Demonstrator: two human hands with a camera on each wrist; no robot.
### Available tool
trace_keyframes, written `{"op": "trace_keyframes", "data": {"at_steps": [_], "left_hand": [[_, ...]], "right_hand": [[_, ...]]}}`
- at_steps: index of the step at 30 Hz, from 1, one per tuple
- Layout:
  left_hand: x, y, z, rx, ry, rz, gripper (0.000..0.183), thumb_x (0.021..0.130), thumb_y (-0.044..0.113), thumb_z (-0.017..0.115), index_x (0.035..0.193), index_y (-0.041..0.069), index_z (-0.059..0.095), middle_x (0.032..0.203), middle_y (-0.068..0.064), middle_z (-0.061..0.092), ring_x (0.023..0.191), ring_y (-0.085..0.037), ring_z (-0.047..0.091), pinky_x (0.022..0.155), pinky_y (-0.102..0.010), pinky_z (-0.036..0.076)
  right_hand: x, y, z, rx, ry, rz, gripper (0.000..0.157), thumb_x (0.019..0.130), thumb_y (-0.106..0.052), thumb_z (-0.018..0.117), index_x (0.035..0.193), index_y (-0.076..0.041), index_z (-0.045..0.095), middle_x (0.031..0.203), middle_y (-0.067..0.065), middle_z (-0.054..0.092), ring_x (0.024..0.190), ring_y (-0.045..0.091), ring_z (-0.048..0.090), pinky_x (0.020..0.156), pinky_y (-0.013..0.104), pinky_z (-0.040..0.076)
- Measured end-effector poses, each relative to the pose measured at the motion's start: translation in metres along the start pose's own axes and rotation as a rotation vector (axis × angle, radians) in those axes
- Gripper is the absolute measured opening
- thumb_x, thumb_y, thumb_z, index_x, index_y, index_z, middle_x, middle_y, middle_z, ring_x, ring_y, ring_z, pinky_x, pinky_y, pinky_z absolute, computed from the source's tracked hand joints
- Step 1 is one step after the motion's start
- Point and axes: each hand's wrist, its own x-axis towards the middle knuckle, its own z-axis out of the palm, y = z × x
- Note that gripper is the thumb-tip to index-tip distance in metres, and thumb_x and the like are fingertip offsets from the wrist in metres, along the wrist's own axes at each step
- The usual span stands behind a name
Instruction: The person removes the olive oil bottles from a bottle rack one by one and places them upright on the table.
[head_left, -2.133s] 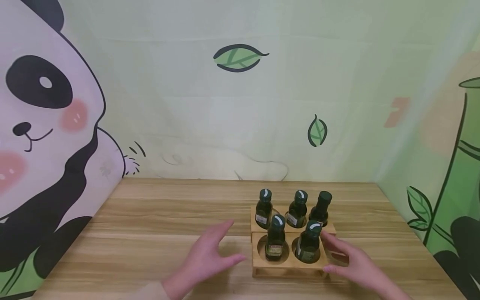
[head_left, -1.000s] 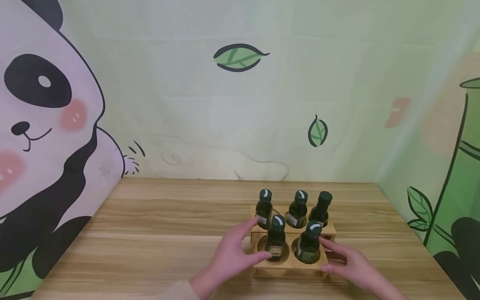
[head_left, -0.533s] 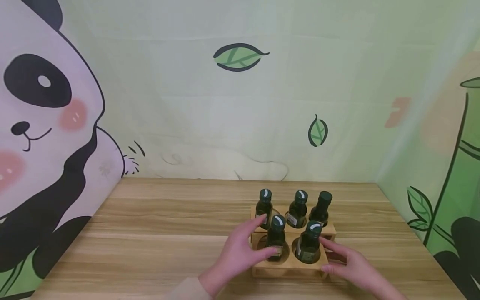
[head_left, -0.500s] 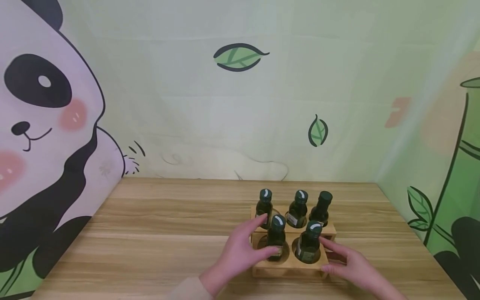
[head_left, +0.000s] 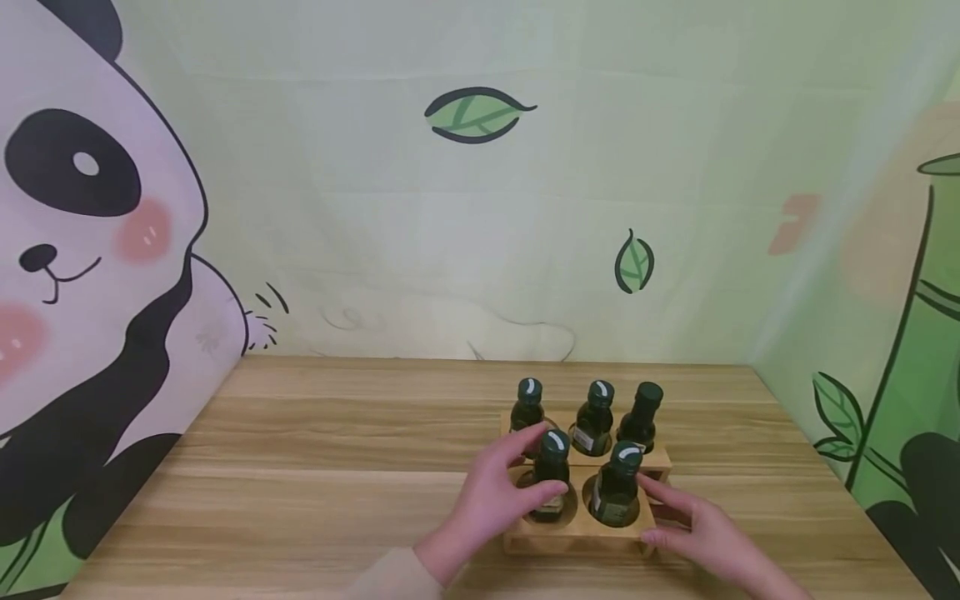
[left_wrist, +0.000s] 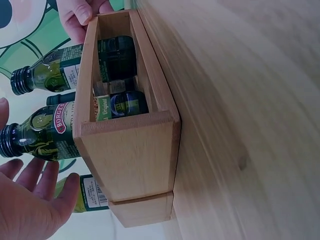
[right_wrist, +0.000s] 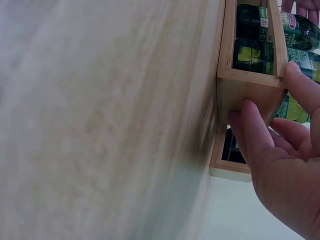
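A two-tier wooden bottle rack (head_left: 577, 545) stands on the table, with dark-capped green glass bottles in its round holes. My left hand (head_left: 487, 496) reaches around the front-left bottle (head_left: 553, 471), thumb in front of it and index finger behind. In the left wrist view the fingers (left_wrist: 46, 182) of that hand are spread close by this bottle, whose label has a red oval. My right hand (head_left: 701, 527) grips the rack's right end, thumb at the front edge and fingers (right_wrist: 257, 127) against the end panel. Beside it stands the front-right bottle (head_left: 617, 492).
The rear tier holds a left bottle (head_left: 528, 408), a middle bottle (head_left: 592, 427) and a right bottle (head_left: 640, 423). Wood-grain tabletop (head_left: 337, 467) extends to the left. Behind it hangs a pale green cloth backdrop (head_left: 375, 208) with panda and leaf drawings.
My left hand has moved right from beside the rack to around the front-left bottle. My right hand has come against the rack's right end and stayed there. The bottles have not moved.
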Motion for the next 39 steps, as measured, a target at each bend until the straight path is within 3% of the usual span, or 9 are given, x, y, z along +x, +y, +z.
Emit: {"op": "trace_keyframes", "data": {"at_steps": [11,17,23,39], "left_hand": [[0.005,0.002,0.004,-0.107,0.02,-0.048,0.061,0.081,0.023,0.083,0.137,0.016,0.06,0.112,0.002,0.069,0.101,-0.014,0.063,0.091,-0.042,0.053],[0.008,0.003,0.007,-0.185,0.052,-0.095,0.05,0.084,0.017,0.081,0.132,0.017,0.065,0.118,-0.001,0.069,0.104,-0.018,0.064,0.091,-0.037,0.053],[0.01,0.003,0.009,-0.247,0.087,-0.089,0.046,0.083,0.012,0.081,0.127,0.015,0.069,0.113,-0.003,0.07,0.102,-0.018,0.064,0.088,-0.035,0.054],[0.011,0.001,0.01,-0.26,0.082,-0.077,0.042,0.083,0.011,0.08,0.124,0.013,0.071,0.114,-0.005,0.071,0.102,-0.018,0.065,0.084,-0.025,0.054]], "right_hand": [[-0.001,-0.001,0.001,-0.024,0.004,0.027,0.079,0.087,-0.031,0.076,0.148,0.004,0.039,0.145,0.034,0.041,0.121,0.044,0.055,0.093,0.043,0.051],[-0.001,-0.001,0.001,-0.032,0.001,0.02,0.078,0.088,-0.032,0.075,0.148,0.004,0.039,0.144,0.035,0.041,0.121,0.044,0.055,0.093,0.044,0.051],[0.0,-0.001,0.001,-0.019,-0.002,0.014,0.078,0.089,-0.031,0.074,0.148,0.004,0.038,0.145,0.034,0.04,0.122,0.045,0.054,0.093,0.042,0.051],[-0.001,-0.006,0.001,-0.061,0.016,0.053,0.078,0.088,-0.035,0.074,0.149,0.001,0.04,0.144,0.034,0.042,0.12,0.043,0.056,0.094,0.048,0.05]]}}
